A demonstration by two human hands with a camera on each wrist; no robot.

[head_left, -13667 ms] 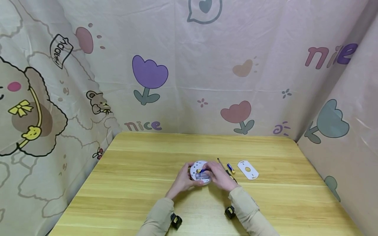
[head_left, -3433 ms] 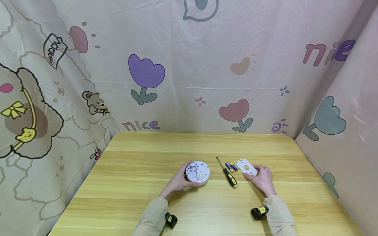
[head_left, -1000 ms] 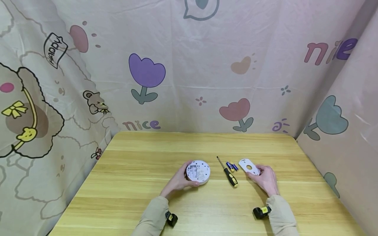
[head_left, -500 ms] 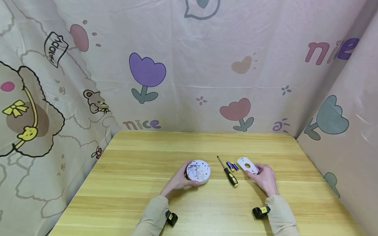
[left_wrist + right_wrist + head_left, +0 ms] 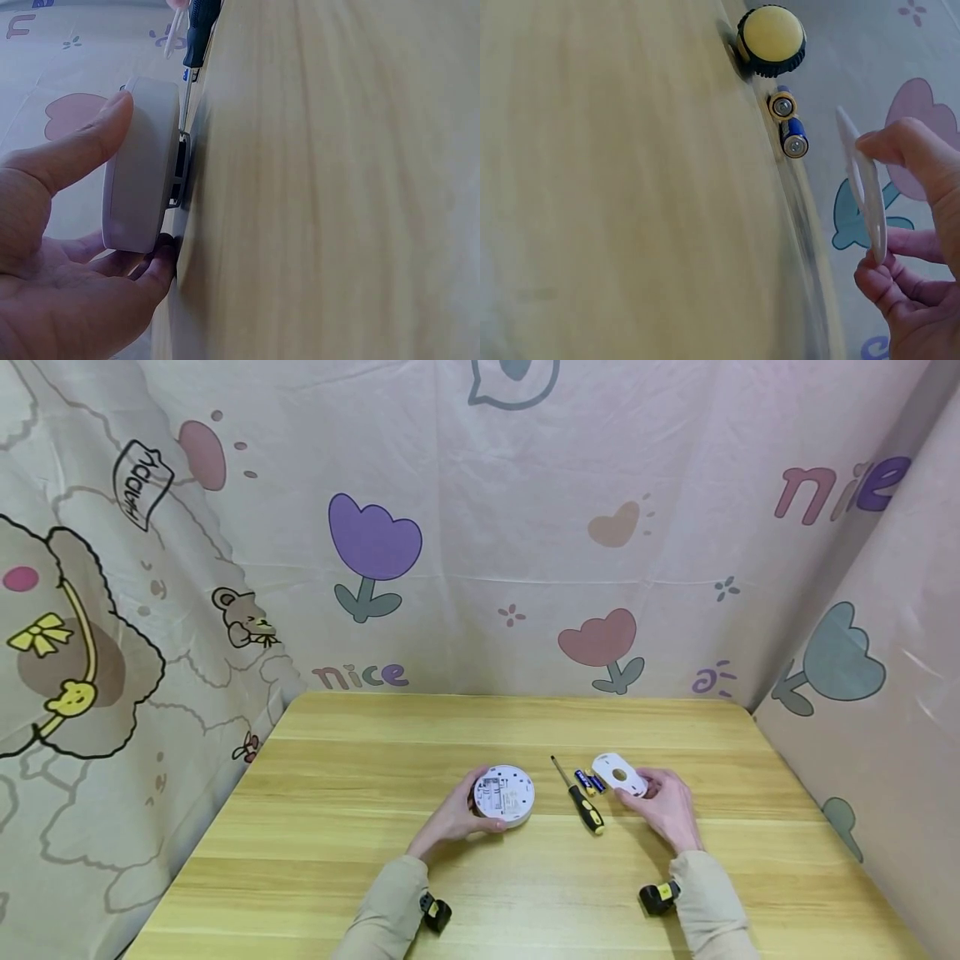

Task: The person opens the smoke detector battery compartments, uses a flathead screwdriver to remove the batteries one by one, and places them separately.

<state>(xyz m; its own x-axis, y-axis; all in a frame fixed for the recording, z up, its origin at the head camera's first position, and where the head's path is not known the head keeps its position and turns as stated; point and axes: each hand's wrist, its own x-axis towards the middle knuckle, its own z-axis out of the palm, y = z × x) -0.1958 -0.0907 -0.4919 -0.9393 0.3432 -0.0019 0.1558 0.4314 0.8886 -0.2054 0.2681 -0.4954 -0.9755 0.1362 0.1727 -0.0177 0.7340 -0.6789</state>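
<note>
In the head view, my left hand [image 5: 453,817] grips a round white smoke detector [image 5: 515,795], its back with small slots and a printed label facing up. The left wrist view shows the thumb on one face of the detector [image 5: 142,172] and fingers under its edge; a dark-slotted raised part faces the table. My right hand [image 5: 670,810] pinches a flat white mounting plate [image 5: 604,766] with a round central hole. Thumb and fingertips hold this plate [image 5: 870,199] by its edge, raised above the table in the right wrist view.
Between the hands lie a black and yellow screwdriver [image 5: 587,811] and two blue and gold batteries [image 5: 583,782], side by side. The wooden table [image 5: 375,760] ends at a patterned cloth backdrop [image 5: 480,635]. Each wrist carries a black camera.
At first my right hand held a battery at the detector's open compartment; now both batteries lie on the table. Over the last second the mounting plate has moved left and away, toward the batteries.
</note>
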